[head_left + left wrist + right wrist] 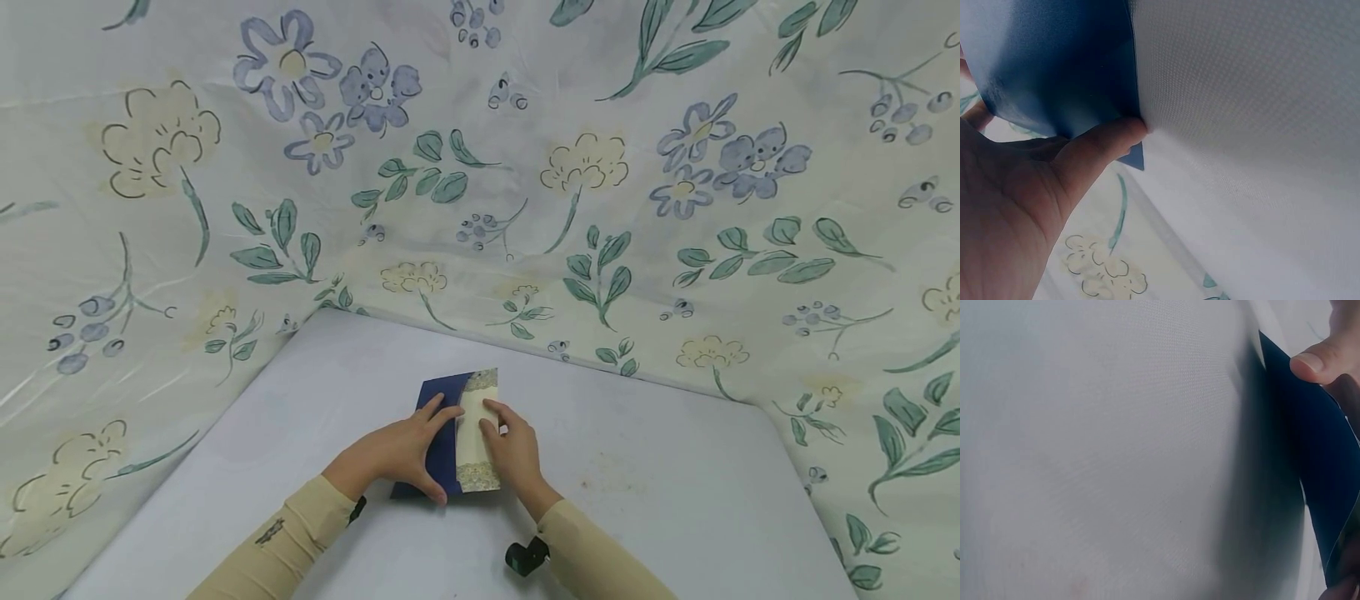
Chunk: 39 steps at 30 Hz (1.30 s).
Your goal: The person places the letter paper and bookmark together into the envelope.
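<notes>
A stiff, folded blue card (444, 457) is at the middle of the table in the head view. A cream panel (472, 437) with gold-speckled bands at both ends covers its right part. My left hand (401, 446) lies over the blue part, fingers spread toward the panel, thumb near the front edge. In the left wrist view that thumb touches the blue face. My right hand (517, 454) pinches the panel's right side between thumb and forefinger. The right wrist view shows the blue face tilted up off the table, shadow beneath; most of the right hand is out of that view.
The white table (637, 500) has faint brownish specks (611, 475) right of the card. A flower-printed sheet (487, 208) rises behind and at both sides. A small black wrist device (527, 556) hangs at the right wrist.
</notes>
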### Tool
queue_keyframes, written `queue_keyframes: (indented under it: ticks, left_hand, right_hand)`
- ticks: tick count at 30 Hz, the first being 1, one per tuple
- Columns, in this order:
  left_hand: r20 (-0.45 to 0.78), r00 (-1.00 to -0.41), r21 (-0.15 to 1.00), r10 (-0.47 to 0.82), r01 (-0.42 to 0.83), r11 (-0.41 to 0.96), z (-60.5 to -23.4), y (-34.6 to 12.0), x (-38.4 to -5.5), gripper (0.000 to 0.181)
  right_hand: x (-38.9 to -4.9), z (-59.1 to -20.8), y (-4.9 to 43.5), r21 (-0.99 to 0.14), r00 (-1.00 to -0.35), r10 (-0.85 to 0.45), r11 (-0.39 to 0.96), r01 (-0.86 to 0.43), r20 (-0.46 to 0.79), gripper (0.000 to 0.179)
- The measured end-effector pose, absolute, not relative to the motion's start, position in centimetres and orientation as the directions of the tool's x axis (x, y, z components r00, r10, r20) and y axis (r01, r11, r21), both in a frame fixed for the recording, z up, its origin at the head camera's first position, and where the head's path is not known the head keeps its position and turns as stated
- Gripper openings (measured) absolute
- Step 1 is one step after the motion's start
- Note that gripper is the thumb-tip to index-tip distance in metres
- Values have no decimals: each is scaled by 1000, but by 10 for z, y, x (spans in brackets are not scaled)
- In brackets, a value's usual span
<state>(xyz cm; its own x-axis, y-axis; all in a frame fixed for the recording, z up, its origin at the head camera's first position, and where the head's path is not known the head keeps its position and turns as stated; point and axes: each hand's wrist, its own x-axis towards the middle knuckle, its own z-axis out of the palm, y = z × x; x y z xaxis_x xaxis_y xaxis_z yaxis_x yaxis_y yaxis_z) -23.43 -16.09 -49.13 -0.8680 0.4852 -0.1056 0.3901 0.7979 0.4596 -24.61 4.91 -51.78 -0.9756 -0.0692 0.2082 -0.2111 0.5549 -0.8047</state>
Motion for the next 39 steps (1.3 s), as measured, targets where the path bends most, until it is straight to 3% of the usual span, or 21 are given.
queue_keyframes:
  ticks: [13, 21, 39]
  left_hand:
    - [-108, -873, 458, 475, 380, 803, -490, -161, -233, 130]
    - [-112, -876, 459, 468, 372, 807, -487, -159, -232, 130]
    - [-113, -870, 468, 480, 380, 798, -490, -162, -233, 130]
  right_hand:
    - [-240, -513, 48, -794, -975, -62, 571, -209, 212, 40]
    - [-238, -514, 53, -814, -975, -7, 550, -189, 222, 35]
    - [-236, -513, 42, -761, -975, -85, 612, -216, 207, 38]
